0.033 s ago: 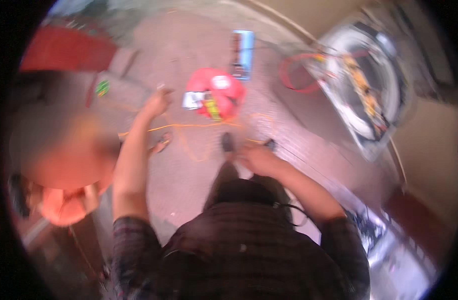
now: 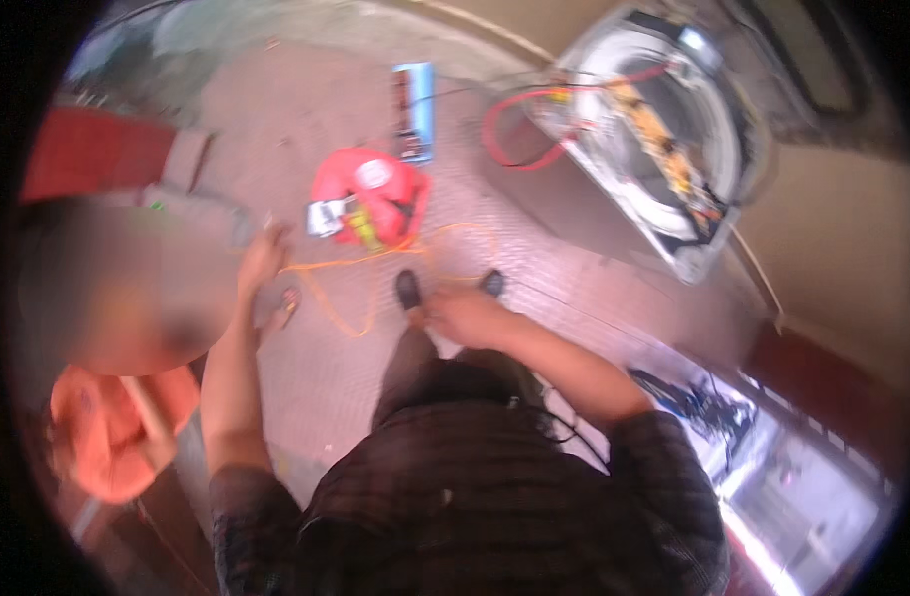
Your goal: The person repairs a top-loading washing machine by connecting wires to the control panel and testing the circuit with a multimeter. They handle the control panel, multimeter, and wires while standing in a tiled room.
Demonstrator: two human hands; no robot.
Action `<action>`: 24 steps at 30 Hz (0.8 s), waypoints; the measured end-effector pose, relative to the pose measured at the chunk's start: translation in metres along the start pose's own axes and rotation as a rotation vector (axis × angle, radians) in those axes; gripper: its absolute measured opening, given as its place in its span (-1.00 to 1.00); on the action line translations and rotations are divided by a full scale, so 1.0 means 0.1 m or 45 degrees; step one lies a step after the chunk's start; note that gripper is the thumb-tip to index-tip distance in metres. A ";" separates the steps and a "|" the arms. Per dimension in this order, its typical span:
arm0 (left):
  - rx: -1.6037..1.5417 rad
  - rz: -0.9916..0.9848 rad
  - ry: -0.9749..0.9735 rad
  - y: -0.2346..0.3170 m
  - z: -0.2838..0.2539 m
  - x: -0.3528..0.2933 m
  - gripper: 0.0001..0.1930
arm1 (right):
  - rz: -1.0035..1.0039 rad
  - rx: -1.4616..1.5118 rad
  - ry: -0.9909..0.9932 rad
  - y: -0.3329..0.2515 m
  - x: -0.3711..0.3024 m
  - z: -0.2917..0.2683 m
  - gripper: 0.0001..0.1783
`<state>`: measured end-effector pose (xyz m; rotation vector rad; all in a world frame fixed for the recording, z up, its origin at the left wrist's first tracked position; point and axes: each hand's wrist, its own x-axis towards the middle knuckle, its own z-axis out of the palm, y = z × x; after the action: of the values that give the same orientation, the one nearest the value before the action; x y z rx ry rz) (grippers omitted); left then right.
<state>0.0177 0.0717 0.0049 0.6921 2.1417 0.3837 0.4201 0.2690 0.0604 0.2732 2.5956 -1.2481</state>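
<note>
My left hand (image 2: 264, 256) is raised at the left, fingers closed. An orange cord (image 2: 341, 263) meets it and looks held there, though blur hides the exact grip. In front of my body my right hand (image 2: 460, 315) is curled, above and between my dark shoes; what it holds, if anything, cannot be made out. From the left hand the cord runs right and hangs or lies in loose loops. Beyond it lies a red bag (image 2: 395, 189) with a white packet (image 2: 325, 219) and a yellow-green item (image 2: 361, 226) on it.
A blue tray-like box (image 2: 422, 109) lies past the bag. At upper right stands an opened machine with a white ring (image 2: 599, 124), wires and a red hose (image 2: 490, 134). A person in orange (image 2: 127, 432) is close on my left. Red step (image 2: 97, 154) at far left.
The whole view has shifted, so the bag, box and machine appear farther left. My left hand sits lower in the picture, and the cord loops hang differently. The person in orange has moved an arm.
</note>
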 end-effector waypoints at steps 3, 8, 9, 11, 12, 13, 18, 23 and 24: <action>-0.164 -0.004 -0.155 -1.11 0.89 -0.41 -0.70 | 0.126 0.080 0.032 0.09 -0.35 -0.24 -0.70; -0.379 -0.774 -0.833 -2.60 1.92 -1.17 -0.51 | 0.295 0.140 0.185 0.57 -0.85 -0.32 -0.67; -0.504 -1.211 -0.897 -2.67 2.07 -1.34 -0.45 | 0.335 0.197 0.151 0.67 -0.92 -0.36 -0.66; -0.402 -0.847 -0.906 -2.39 2.45 -1.90 -0.53 | 0.463 0.166 0.225 0.70 -1.22 -0.47 -0.68; -0.430 -0.792 -0.885 -2.37 2.54 -2.19 -0.62 | 0.493 0.171 0.263 0.70 -1.30 -0.52 -0.70; -0.449 -0.701 -0.884 -2.36 2.62 -2.44 -0.70 | 0.493 0.190 0.276 0.69 -1.38 -0.56 -0.71; -0.138 -0.709 -0.892 -2.21 2.90 -3.21 -0.89 | 0.411 0.276 0.336 0.74 -1.53 -0.63 -0.76; -0.371 -0.415 -0.849 -0.86 2.55 -3.18 -0.82 | 0.363 0.204 0.255 0.82 -1.50 -0.75 -0.76; -0.550 -0.635 -0.754 -0.87 2.68 -3.15 -0.82 | 0.358 0.195 0.219 0.84 -1.47 -0.81 -0.76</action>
<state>0.3590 -0.1778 -0.0030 0.0000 1.5194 0.3033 0.5716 0.3754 0.0919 0.7773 2.4872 -1.3709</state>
